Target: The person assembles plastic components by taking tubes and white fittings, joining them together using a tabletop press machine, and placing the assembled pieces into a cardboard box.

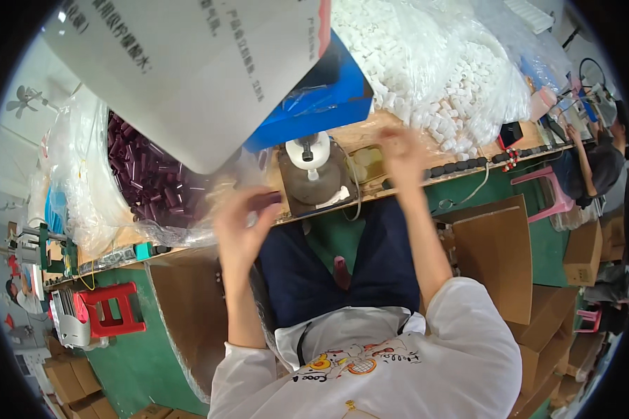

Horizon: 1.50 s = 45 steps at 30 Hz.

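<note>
My left hand [239,227] is at the table's front edge, thumb and fingers closed on a short dark purple tube [265,200]. To its right stands a small white device [309,150] with a black nozzle-like part, on a dark base plate [297,195]. My right hand [403,155] is over the table beside a shallow dish [365,165] with yellowish contents. Motion blurs its fingers, so what it holds, if anything, does not show. A heap of purple tubes [147,174] lies in clear plastic at left; many small white pieces [454,98] are piled at right.
A printed white sheet [182,70] covers the upper left, before a blue box [321,101]. Open cardboard boxes [500,251] flank my legs. A red stool [115,311] stands left, a pink stool [552,195] right. Another person [594,164] sits at the far right.
</note>
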### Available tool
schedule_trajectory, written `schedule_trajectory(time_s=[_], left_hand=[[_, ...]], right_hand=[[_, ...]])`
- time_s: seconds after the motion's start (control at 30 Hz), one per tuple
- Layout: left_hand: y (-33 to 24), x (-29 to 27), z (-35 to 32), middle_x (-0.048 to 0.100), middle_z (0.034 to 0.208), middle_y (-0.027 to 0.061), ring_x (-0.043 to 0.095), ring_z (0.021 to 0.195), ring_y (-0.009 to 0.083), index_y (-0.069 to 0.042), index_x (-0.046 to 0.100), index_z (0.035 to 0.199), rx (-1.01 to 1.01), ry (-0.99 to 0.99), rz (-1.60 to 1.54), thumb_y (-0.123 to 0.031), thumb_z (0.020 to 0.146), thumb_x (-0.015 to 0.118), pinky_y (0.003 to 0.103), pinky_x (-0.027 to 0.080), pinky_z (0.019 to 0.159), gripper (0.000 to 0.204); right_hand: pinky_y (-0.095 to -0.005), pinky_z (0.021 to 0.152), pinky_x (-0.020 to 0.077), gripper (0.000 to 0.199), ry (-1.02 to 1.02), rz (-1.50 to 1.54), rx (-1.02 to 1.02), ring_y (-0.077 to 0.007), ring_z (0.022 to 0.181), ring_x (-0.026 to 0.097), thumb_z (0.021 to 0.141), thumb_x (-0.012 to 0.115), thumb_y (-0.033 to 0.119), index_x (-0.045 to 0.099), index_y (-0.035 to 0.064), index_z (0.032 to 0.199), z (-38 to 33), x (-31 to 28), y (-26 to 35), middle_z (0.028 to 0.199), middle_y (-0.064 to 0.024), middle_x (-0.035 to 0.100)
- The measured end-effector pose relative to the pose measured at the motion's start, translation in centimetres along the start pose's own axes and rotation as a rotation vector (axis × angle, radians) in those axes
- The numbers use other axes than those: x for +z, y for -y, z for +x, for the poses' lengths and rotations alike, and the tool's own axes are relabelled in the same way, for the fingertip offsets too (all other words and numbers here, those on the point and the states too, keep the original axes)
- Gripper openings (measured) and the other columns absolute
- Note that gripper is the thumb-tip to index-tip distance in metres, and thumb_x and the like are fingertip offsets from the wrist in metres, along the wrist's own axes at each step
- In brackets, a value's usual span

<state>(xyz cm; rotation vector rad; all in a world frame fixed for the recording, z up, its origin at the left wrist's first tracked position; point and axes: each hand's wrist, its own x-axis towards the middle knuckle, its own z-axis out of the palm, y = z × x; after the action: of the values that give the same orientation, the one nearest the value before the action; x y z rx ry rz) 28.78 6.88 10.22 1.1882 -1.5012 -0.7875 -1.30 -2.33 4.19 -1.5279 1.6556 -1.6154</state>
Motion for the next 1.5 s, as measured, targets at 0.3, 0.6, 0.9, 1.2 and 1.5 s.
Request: schedule_trajectory(time_s=[0.3, 0.6, 0.9, 1.2, 1.5], left_hand=[[2.4, 7.2, 4.0, 0.071, 0.084, 0.007, 0.061, 0.067, 0.0158, -0.001, 0.074, 0.098, -0.018, 0.044, 0.209, -0.002, 0.076, 0.083, 0.03, 0.05, 0.064, 0.024], [3.4, 7.8, 3.3, 0.072, 0.087, 0.0121, 0.064, 0.084, 0.0302, 0.0, 0.074, 0.092, 0.183, -0.08, 0.269, -0.007, 0.067, 0.087, 0.04, 0.05, 0.075, 0.028], [3.0, 8.3, 2.6, 0.072, 0.101, 0.0137, 0.066, 0.087, 0.0311, 0.001, 0.072, 0.105, 0.121, -0.147, 0.275, -0.012, 0.07, 0.089, 0.04, 0.051, 0.077, 0.041], [3.3, 8.1, 2.8, 0.073, 0.089, 0.0132, 0.067, 0.088, 0.0314, 0.001, 0.076, 0.092, 0.055, -0.163, 0.243, -0.012, 0.071, 0.088, 0.041, 0.052, 0.076, 0.028], [3.9, 8.9, 2.7, 0.067, 0.075, 0.0105, 0.06, 0.079, 0.0285, -0.002, 0.078, 0.092, 0.269, -0.208, 0.482, -0.011, 0.068, 0.087, 0.041, 0.049, 0.072, 0.027]], right_hand=[[-0.0486, 0.092, 0.0405, 0.021, 0.057, -0.968, -0.192, -0.0351, 0.104, 0.06, 0.084, 0.067, 0.005, 0.062, 0.0056, 0.104, 6.0, -8.6, -8.6, 0.099, -0.0127, 0.07], [-0.0383, 0.078, 0.0533, 0.018, 0.397, -0.173, -0.318, -0.0316, 0.09, 0.067, 0.081, 0.068, -0.002, 0.071, -0.0009, 0.099, 0.7, -2.1, 0.1, 0.103, -0.0141, 0.067], [-0.0428, 0.087, 0.049, 0.021, 0.421, -0.291, -0.552, -0.0338, 0.099, 0.062, 0.074, 0.071, -0.002, 0.068, 0.0029, 0.094, 0.6, -0.1, -0.6, 0.097, -0.0108, 0.066], [-0.0382, 0.078, 0.0536, 0.021, 0.35, -0.13, -0.352, -0.0322, 0.091, 0.068, 0.076, 0.079, 0.003, 0.073, 0.0001, 0.096, 1.0, -0.2, 1.5, 0.098, -0.0122, 0.07], [-0.035, 0.075, 0.0542, 0.02, 0.469, 0.3, -0.412, -0.0298, 0.085, 0.067, 0.073, 0.076, -0.002, 0.075, -0.0012, 0.094, -1.8, 4.9, 5.9, 0.093, -0.0118, 0.07]])
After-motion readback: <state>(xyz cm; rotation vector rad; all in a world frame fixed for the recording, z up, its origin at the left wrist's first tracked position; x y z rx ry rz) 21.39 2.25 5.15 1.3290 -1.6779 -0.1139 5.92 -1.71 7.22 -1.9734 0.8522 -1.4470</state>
